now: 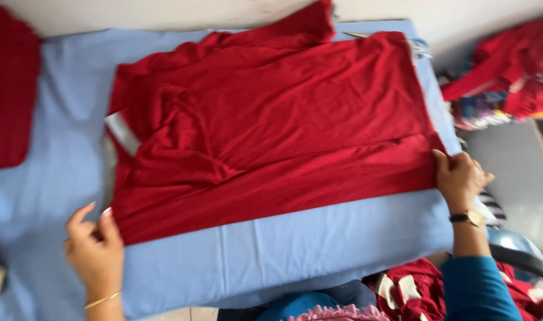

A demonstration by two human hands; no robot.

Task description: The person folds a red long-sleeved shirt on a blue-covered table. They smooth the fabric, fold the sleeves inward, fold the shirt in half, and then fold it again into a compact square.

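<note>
While the red shirt (271, 125) lies spread across the blue table (271, 249), its near hem is pinched by the left hand (96, 249) and right hand (458, 178); both corners should be pulled evenly taut.

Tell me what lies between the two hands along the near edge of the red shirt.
In the head view, only the red shirt hem and bare blue cloth lie between left hand and right hand.

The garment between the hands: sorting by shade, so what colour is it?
Deep red garment, with a pale grey band at one edge; head view.
</note>
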